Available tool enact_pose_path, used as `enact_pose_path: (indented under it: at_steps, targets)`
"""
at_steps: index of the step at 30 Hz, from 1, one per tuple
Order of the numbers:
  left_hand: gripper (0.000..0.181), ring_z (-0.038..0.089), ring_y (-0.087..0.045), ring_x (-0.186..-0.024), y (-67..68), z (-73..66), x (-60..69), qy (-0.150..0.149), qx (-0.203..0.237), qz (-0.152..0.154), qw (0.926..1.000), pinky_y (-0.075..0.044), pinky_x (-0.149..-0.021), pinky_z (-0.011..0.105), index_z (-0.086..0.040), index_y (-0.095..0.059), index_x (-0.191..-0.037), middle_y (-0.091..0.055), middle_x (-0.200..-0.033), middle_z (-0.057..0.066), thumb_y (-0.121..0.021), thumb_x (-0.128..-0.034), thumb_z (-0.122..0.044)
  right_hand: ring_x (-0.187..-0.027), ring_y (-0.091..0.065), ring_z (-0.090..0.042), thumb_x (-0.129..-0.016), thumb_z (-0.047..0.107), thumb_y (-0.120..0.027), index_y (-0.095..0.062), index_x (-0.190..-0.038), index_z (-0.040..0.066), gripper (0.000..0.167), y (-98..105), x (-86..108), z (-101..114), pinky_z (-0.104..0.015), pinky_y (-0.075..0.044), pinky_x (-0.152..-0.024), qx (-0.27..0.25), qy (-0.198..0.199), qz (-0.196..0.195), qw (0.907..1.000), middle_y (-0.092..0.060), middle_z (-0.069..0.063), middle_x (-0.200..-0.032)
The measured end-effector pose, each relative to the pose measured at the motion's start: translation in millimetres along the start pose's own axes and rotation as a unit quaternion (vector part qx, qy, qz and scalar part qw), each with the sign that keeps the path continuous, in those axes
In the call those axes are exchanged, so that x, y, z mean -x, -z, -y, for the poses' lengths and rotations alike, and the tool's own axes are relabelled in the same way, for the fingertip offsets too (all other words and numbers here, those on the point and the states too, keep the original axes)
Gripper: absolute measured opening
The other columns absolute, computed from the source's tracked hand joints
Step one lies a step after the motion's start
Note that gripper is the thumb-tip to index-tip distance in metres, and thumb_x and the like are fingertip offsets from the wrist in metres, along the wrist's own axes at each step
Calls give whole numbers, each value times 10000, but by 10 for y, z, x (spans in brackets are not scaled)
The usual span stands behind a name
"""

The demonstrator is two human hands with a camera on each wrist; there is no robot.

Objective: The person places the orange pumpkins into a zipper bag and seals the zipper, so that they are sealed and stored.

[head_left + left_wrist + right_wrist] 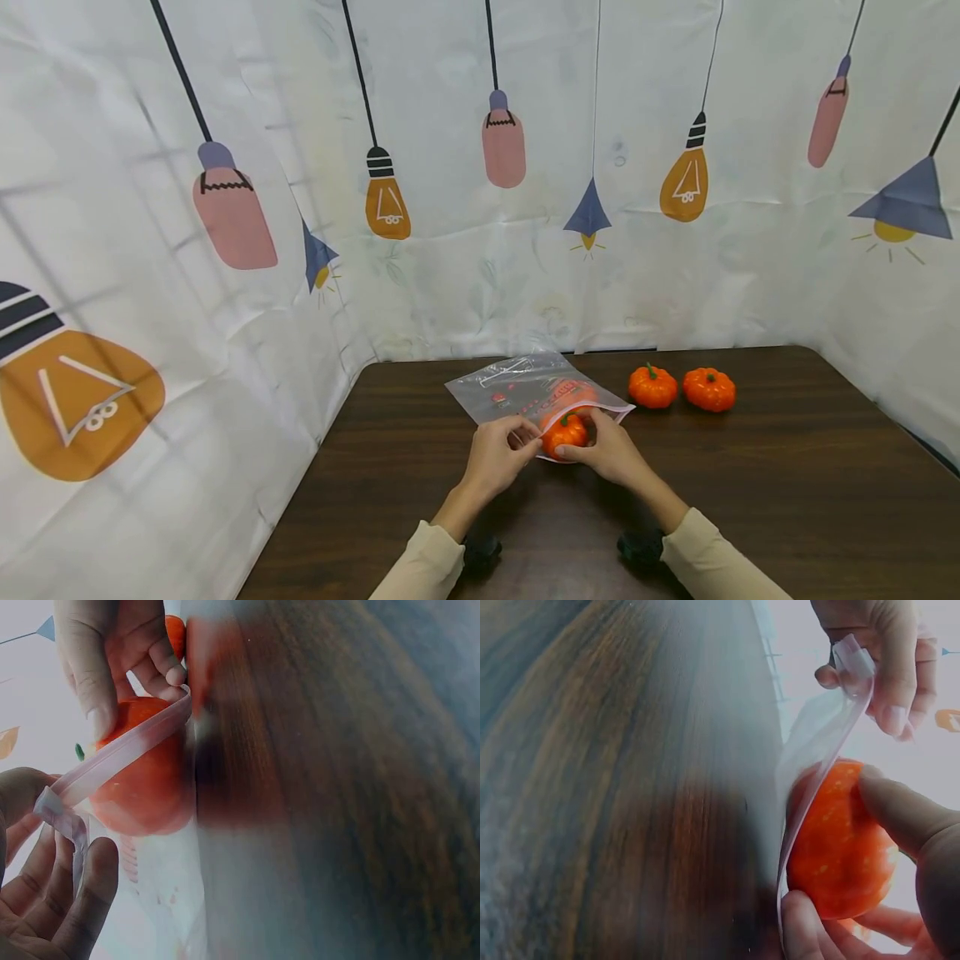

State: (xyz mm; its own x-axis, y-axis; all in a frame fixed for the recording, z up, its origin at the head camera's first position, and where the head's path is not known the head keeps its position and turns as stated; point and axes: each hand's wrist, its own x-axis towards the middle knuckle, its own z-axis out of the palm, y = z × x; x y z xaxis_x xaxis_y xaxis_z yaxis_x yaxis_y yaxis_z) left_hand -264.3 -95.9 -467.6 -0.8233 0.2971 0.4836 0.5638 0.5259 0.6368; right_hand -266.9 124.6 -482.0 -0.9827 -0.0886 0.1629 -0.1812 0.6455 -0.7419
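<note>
A clear zip bag (517,387) with red print lies on the table, its mouth facing me. My left hand (495,454) pinches the bag's edge at the left end of the mouth, as the right wrist view shows with the white zip strip (840,727). My right hand (611,454) grips a small orange pumpkin (564,435) with a green stem, thumb on one side and fingers on the other. This pumpkin sits at the mouth, partly behind the bag's edge. More orange shows through the plastic behind it; what it is, I cannot tell.
Two more small orange pumpkins, one with a green stem (652,387) and one to its right (708,390), stand at the back of the dark wooden table (750,492). A white curtain (465,283) printed with lamps hangs behind and to the sides.
</note>
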Motion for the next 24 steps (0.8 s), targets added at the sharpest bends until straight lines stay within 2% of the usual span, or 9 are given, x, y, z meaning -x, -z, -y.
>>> enact_pose_path:
  at_steps: [3, 7, 16, 24]
  targets:
    - [61, 18, -611, -643, 0, 3, 1, 1, -21, -18, 10000, -524, -635, 175, -179, -754, -858, -710, -747, -50, -805, -869, -150, -892, -628, -205, -776, 350, -886, -586, -1299, -26, 710, -14, -7, 23, -351, -522, -784, -202, -50, 33, 9998, -661, -179, -1225]
    - [61, 14, -615, -639, 0, -1, -4, -8, 15, -16, 10000, -524, -629, 175, -162, -754, -853, -716, -747, -44, -808, -863, -137, -847, -670, -179, -776, 267, -890, -583, -1290, -27, 668, -34, -15, 31, -316, -554, -727, -371, -152, 38, 9992, -655, -184, -1226]
    - [43, -6, -603, -632, 0, -13, -7, 38, 66, 31, 10000, -524, -628, 178, -139, -768, -865, -721, -752, -38, -809, -858, -127, -878, -706, -204, -783, 258, -880, -603, -1274, -20, 628, -105, -61, 29, -335, -574, -719, -400, -292, -29, 9988, -692, -158, -1163]
    - [53, -14, -596, -613, -6, -8, -11, 98, 64, 48, 9999, -518, -610, 178, -162, -765, -855, -720, -746, -40, -805, -858, -127, -912, -740, -246, -788, 228, -880, -615, -1177, -3, 525, -199, -107, 54, -357, -604, -734, -800, -455, -194, 9956, -696, -171, -1142]
